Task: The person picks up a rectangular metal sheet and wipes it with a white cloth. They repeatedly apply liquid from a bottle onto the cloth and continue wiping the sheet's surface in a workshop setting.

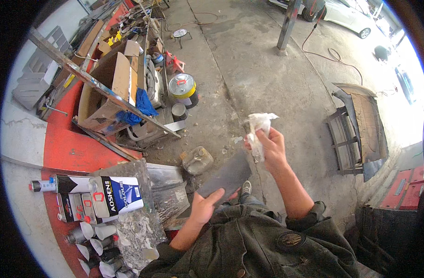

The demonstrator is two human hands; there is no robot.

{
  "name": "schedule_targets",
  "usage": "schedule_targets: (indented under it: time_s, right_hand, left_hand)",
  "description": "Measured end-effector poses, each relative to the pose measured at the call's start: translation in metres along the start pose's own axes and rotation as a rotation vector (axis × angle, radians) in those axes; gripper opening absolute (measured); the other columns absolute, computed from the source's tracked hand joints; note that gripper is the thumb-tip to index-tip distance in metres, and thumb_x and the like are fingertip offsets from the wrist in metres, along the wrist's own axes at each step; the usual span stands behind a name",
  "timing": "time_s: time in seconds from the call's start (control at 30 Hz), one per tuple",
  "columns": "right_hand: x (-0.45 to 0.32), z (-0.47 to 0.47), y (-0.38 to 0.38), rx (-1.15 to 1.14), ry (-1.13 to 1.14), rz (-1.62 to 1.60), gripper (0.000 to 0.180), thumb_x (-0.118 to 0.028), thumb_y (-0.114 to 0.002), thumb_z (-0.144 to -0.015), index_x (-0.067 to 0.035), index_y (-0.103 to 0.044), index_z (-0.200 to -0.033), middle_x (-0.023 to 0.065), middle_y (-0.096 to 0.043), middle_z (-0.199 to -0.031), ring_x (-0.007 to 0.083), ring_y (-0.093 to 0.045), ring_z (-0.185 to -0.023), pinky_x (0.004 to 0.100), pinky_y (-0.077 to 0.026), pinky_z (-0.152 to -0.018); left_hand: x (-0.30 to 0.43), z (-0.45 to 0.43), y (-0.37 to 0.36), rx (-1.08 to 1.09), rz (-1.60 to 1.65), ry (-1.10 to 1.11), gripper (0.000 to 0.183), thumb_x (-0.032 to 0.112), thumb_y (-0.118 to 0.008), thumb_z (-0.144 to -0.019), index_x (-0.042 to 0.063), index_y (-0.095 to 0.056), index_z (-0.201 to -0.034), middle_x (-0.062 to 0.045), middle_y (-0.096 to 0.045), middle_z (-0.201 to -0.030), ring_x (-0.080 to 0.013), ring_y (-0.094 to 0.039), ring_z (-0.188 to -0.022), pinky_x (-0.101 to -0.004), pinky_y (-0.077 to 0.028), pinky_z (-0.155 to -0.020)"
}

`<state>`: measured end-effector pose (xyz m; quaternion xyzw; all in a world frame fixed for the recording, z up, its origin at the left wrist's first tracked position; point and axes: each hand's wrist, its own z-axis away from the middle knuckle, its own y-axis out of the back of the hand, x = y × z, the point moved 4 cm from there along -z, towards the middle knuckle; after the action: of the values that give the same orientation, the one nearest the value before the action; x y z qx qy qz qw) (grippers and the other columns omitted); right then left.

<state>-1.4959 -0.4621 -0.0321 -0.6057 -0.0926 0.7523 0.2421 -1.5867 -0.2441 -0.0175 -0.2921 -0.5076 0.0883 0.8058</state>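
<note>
My left hand [204,209] grips the lower end of a dark grey, flat rectangular sheet [227,173], with the thumb on top. It looks like sandpaper, but blur keeps me from being sure. My right hand [275,149] pinches a crumpled white wipe or tissue [258,127] between thumb and fingers, just beyond the sheet's far end. At the lower left, a paint-splattered bench top [139,229] holds a metal tin of automotive paint product [118,196], smaller cans with red caps [85,206] and several white plastic cups [106,231].
A dirty plastic jug [198,160] and a metal drum [182,91] stand on the concrete floor. A slanting metal bar [104,88] crosses before a cardboard box [104,114]. To the right is a wooden frame with cardboard [366,128]. A steel post [289,27] and white car [347,17] are farther back.
</note>
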Motion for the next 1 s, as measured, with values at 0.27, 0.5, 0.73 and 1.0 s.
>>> schedule_targets:
  time_s: [0.27, 0.5, 0.73, 1.0]
  right_hand:
    - [-0.001, 0.013, -0.011, -0.121, 0.048, 0.251, 0.043, -0.033, -0.041, -0.104, 0.0, -0.057, -0.128, 0.0048, -0.062, -0.119, 0.0097, -0.059, -0.099, 0.0256, -0.049, -0.083]
    - [-0.013, 0.012, -0.007, 0.013, 0.156, 0.467, 0.026, -0.023, -0.058, -0.098, 0.0, -0.068, -0.101, -0.0044, -0.061, -0.08, 0.0061, -0.052, -0.072, 0.0254, -0.045, -0.066]
    - [-0.001, 0.025, -0.034, -0.263, 0.082, 0.53, 0.022, -0.021, -0.066, -0.092, 0.001, -0.069, -0.092, -0.0055, -0.06, -0.074, 0.0044, -0.051, -0.069, 0.026, -0.046, -0.061]
    - [-0.003, 0.025, -0.021, -0.177, 0.119, 0.48, 0.035, -0.032, -0.059, -0.097, -0.001, -0.063, -0.08, -0.0069, -0.051, -0.068, 0.0051, -0.044, -0.064, 0.0293, -0.038, -0.053]
  left_hand:
    - [0.016, 0.002, 0.0, 0.003, 0.036, 0.015, 0.046, 0.004, -0.055, -0.092, -0.011, -0.041, -0.133, -0.024, -0.058, -0.124, -0.038, -0.062, -0.109, -0.0451, -0.054, -0.091]
    - [0.012, 0.007, 0.01, 0.05, -0.027, -0.026, 0.051, 0.005, -0.058, -0.088, -0.01, -0.04, -0.134, -0.025, -0.059, -0.122, -0.0407, -0.063, -0.106, -0.0484, -0.056, -0.088]
    - [-0.013, -0.004, 0.031, 0.083, -0.338, -0.077, 0.045, 0.004, -0.059, -0.087, -0.01, -0.048, -0.128, -0.019, -0.064, -0.115, -0.0334, -0.066, -0.1, -0.0442, -0.057, -0.083]
    - [-0.008, -0.011, -0.008, 0.142, -0.114, -0.008, 0.053, 0.002, -0.055, -0.08, -0.01, -0.042, -0.13, -0.024, -0.063, -0.112, -0.0364, -0.067, -0.093, -0.0447, -0.06, -0.071]
